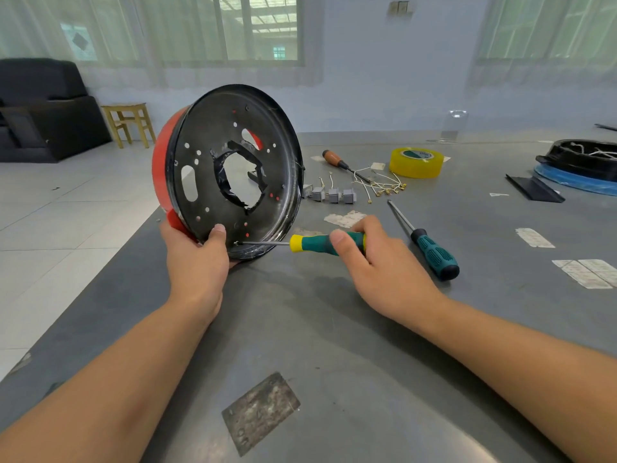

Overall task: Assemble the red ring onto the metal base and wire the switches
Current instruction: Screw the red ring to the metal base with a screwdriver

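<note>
Yellow tape roll [416, 162] on table [334, 329] w/ spare screwdriver [430, 248]; wooden stool [128, 123], black sofa [43, 108] behind.

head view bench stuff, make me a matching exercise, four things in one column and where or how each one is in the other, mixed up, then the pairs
Things
1. metal base
2. yellow tape roll
3. grey switches
4. green-and-yellow screwdriver

States
A. lying flat on the table, beyond the loose wires
B. gripped by the right hand, tip at the base's lower edge
C. stood on its edge, steadied by the left hand
D. in a row on the table, just right of the base

Pairs: 1-C, 2-A, 3-D, 4-B
</note>
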A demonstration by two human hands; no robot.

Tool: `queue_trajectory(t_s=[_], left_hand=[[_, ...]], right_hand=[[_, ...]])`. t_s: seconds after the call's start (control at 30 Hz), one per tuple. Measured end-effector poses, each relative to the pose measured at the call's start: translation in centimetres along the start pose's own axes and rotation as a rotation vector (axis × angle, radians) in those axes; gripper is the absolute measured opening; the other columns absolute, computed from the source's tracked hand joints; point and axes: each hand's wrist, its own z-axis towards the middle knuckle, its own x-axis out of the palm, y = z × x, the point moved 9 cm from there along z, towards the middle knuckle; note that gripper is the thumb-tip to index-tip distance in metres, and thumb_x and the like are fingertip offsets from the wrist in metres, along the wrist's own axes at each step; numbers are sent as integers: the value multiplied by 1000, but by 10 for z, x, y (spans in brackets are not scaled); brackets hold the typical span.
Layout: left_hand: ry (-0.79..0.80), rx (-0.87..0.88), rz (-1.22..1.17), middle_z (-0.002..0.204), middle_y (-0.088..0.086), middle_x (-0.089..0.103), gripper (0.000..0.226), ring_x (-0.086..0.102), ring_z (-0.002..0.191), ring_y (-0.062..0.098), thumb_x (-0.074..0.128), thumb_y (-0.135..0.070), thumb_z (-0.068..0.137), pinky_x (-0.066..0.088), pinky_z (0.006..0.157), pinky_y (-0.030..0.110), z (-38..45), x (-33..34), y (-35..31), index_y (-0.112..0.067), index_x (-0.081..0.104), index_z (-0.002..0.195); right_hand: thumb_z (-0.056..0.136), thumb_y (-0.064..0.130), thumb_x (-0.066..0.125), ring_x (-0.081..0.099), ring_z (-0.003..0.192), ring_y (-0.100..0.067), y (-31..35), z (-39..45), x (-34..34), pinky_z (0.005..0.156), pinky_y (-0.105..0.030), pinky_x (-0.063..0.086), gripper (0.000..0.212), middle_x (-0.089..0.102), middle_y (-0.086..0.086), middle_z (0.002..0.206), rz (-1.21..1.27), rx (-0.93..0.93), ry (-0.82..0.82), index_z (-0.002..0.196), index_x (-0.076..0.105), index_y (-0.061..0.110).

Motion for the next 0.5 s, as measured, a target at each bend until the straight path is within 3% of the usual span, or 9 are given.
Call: queue_trajectory(t_s=[0.07, 0.17, 0.2, 0.27, 0.33, 0.4, 0.5], left_hand=[[-1, 1, -2, 103, -26, 71, 42, 70, 112, 17, 67, -20, 87, 62, 91, 54, 0, 0, 0, -47, 49, 114], [-9, 4, -7, 106, -23, 70, 43, 70, 112, 18, 67, -19, 87, 62, 90, 54, 1, -1, 0, -43, 49, 117], [-11, 6, -6, 108, -22, 70, 43, 70, 112, 18, 67, -18, 88, 62, 91, 54, 1, -1, 1, -43, 48, 118], [-8, 10, -1, 111, -21, 69, 43, 69, 114, 19, 67, -17, 90, 60, 94, 55, 2, -1, 1, -42, 48, 119], [-10, 14, 8, 113, -21, 68, 42, 69, 115, 19, 66, -17, 90, 58, 98, 55, 3, -1, 2, -43, 48, 117], [-12, 17, 10, 110, -23, 69, 41, 69, 115, 18, 67, -18, 90, 58, 99, 55, 4, -2, 2, -46, 49, 115], [-5, 15, 6, 104, -27, 69, 41, 69, 114, 17, 66, -21, 87, 59, 97, 55, 3, -1, 1, -51, 48, 107]], right_hand=[[97, 64, 42, 60, 60, -2, 3, -1, 3, 51, -29, 38, 31, 56, 10, 67, 57, -45, 46, 113, 30, 41], [101, 54, 46, 60, 62, -6, 6, -1, 6, 55, -39, 48, 25, 62, 5, 75, 71, -91, 114, 114, 29, 39], [100, 60, 40, 61, 63, -10, 7, 0, 5, 59, -43, 52, 28, 65, 3, 77, 50, -82, 107, 113, 34, 35], [93, 76, 23, 64, 68, -18, 4, 0, 3, 66, -48, 56, 55, 67, 0, 75, -9, -25, 80, 104, 47, 28], [84, 85, 14, 64, 69, -19, 1, 0, 3, 64, -45, 55, 71, 65, 0, 72, -57, 28, 77, 95, 52, 26], [87, 85, 26, 62, 63, -11, 1, 1, 5, 54, -36, 50, 59, 62, 5, 72, -2, 22, 96, 106, 42, 32], [95, 61, 55, 60, 62, -2, 9, -1, 5, 50, -33, 48, 39, 60, 5, 75, 105, -76, 128, 113, 26, 42]])
